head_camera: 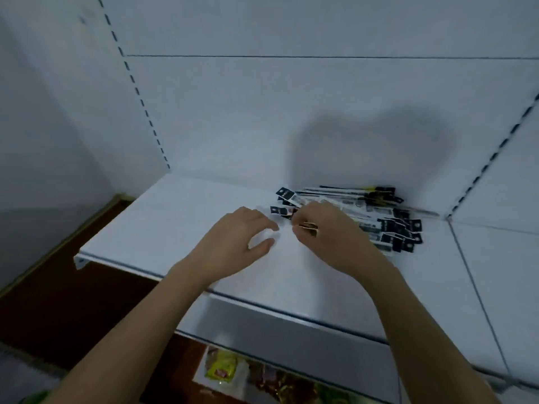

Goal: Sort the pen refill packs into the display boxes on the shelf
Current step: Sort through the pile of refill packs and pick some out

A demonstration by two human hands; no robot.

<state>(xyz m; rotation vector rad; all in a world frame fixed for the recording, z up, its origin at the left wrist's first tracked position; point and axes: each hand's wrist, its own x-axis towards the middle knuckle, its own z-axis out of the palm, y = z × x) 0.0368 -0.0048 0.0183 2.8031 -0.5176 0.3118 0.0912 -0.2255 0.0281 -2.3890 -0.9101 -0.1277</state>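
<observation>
A loose heap of pen refill packs, long thin clear sleeves with dark header cards, too many and too tangled to count, lies at about two o'clock on the smooth white metal shelf, against its white back panel. The right hand, fingers curled, pinches something small at the heap's near edge; what it is cannot be told. The left hand hovers at nine o'clock of it, fingers apart and relaxed. Colourful packets lie below.
</observation>
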